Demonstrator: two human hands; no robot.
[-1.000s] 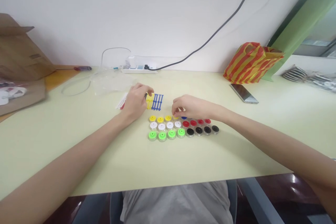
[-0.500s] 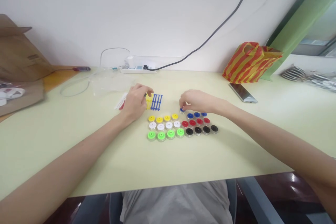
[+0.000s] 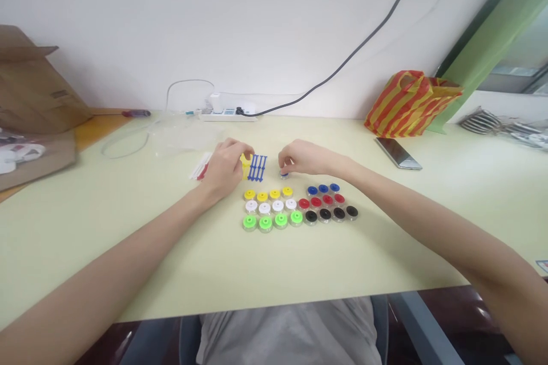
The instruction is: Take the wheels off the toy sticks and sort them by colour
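My right hand (image 3: pixel 299 158) pinches a blue-topped wheel (image 3: pixel 283 175) above or on the table, apart from the rows. My left hand (image 3: pixel 226 165) is closed over yellow pieces (image 3: pixel 246 164); what its fingers grip is too small to make out. Beside it lie blue rods (image 3: pixel 257 168), with white strips (image 3: pixel 200 166) on its other side. Nearer me stand rows of round pieces: yellow (image 3: pixel 274 194), white (image 3: pixel 278 206), green (image 3: pixel 281 220), blue (image 3: pixel 323 189), red (image 3: pixel 327 199) and black (image 3: pixel 325 214).
A phone (image 3: pixel 398 153) and a striped bag (image 3: pixel 405 104) are at the right. Behind the hands, a power strip (image 3: pixel 229 117) sits against the wall, near a clear plastic bag (image 3: pixel 184 134). An open cardboard box (image 3: pixel 38 85) stands at the left.
My right hand has moved left with the blue wheel, away from the other blue ones. My left hand stays over the yellow pieces. The view has shifted slightly.
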